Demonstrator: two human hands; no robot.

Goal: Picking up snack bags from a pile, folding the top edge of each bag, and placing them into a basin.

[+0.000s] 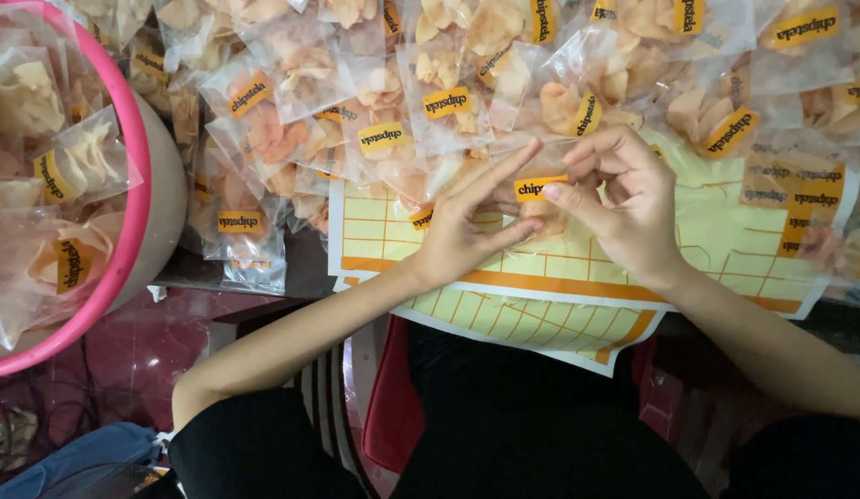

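My left hand [467, 220] and my right hand [624, 199] meet over a small clear bag of pale chips [539, 214]. Both hold the bag between them. A yellow-orange sticker label [538, 188] lies on the bag under my right thumb and fingertips. My left fingers are stretched out along the bag's side. Below the hands lies a yellow sheet with orange grid lines [541, 314], much of it peeled bare.
A big heap of labelled clear chip bags [384, 102] fills the far side. At left a pink-rimmed basin [125, 231] holds more bags. A sticker sheet [799, 199] with labels lies at right. My dark-clothed lap and a red seat edge [388, 397] are below.
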